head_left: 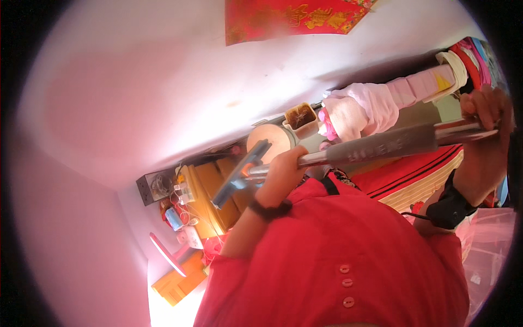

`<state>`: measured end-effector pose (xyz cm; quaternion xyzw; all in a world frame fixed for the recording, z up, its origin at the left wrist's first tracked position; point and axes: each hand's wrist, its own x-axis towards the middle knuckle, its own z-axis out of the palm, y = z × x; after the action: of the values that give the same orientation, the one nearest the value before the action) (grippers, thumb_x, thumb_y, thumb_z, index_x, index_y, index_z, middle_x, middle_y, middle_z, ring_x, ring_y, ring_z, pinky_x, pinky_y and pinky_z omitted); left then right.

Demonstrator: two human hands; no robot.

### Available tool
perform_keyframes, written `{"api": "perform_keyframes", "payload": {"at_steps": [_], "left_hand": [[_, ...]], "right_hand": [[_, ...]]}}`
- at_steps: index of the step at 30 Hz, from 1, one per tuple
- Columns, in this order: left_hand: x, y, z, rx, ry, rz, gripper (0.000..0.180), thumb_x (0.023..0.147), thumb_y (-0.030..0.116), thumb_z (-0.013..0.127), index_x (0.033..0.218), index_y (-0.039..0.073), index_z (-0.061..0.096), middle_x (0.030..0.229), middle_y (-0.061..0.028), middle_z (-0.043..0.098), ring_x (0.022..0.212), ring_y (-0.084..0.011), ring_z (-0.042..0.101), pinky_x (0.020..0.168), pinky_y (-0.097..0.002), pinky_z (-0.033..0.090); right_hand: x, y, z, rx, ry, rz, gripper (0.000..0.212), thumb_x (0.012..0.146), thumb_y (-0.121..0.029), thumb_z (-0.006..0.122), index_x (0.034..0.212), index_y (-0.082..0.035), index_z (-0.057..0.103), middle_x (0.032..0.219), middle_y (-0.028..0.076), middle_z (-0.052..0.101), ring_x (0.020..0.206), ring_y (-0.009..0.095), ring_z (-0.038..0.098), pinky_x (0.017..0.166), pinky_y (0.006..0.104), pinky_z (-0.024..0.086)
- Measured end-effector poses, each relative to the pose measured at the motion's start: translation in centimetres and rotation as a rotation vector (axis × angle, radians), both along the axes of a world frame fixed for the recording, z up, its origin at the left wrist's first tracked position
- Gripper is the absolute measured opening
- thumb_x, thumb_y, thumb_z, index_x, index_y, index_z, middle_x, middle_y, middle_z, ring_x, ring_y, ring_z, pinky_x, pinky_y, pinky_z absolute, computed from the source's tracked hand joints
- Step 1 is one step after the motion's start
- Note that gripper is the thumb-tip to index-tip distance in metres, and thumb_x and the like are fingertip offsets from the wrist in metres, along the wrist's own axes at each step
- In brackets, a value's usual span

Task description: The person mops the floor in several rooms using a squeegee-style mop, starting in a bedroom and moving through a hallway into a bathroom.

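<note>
A long-handled wiper [381,148] with a metal pole, a thick grey sleeve and a flat T-shaped head lies slantwise in front of my body. Its grey-blue head [240,175] is at the left, slightly blurred. My left hand [283,171] is closed around the metal pole just behind the head and wears a dark band at the wrist. At the opposite end, on the right and higher up, my right hand [486,113] has its fingers curled over the pole beyond the sleeve. A black device is strapped to my right wrist.
A pale wall carries a red-and-gold hanging [297,20]. Along it stand a round-topped stool [269,143], a brown-filled container [301,118] and draped pink cloth [370,109]. A wooden cabinet [204,196] with cables and a lit lamp [168,254] are at left. Red striped bedding [406,177] lies right.
</note>
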<state>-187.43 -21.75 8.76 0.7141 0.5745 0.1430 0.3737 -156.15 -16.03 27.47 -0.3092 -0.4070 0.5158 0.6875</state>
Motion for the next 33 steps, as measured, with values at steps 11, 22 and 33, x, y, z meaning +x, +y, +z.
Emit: {"api": "perform_keyframes", "payload": {"at_steps": [11,22,33], "left_hand": [[-2.8,-2.3,-1.0,0.067,-0.133,0.417,0.031,0.064,-0.001,0.066,0.093,0.004,0.059,0.082,-0.0156,0.061,0.077,-0.0326,0.06,0.066,-0.0356,0.046],[3.0,-2.7,-4.1,0.508,0.172,0.939,0.022,0.067,-0.002,0.057,0.085,0.008,0.062,0.075,-0.0086,0.062,0.073,-0.0283,0.058,0.071,-0.037,0.043],[3.1,-7.1,-11.0,0.712,0.344,1.503,0.006,0.069,0.012,0.063,0.075,0.014,0.061,0.073,-0.002,0.061,0.078,-0.0216,0.058,0.067,-0.0346,0.04]], "right_hand": [[-3.1,11.5,-1.6,0.499,0.216,1.109,0.019,0.094,-0.026,0.045,0.1,-0.008,0.046,0.089,0.013,0.053,0.077,0.028,0.058,0.081,0.0473,0.045],[-2.2,15.3,1.0,0.505,-0.188,1.643,0.026,0.064,-0.015,0.081,0.068,-0.013,0.056,0.076,-0.001,0.066,0.076,0.015,0.063,0.077,0.0329,0.039],[-9.1,6.9,-1.2,0.776,-0.397,1.76,0.02,0.07,-0.017,0.075,0.066,-0.009,0.057,0.077,0.005,0.065,0.079,0.024,0.06,0.092,0.0496,0.032]]}}
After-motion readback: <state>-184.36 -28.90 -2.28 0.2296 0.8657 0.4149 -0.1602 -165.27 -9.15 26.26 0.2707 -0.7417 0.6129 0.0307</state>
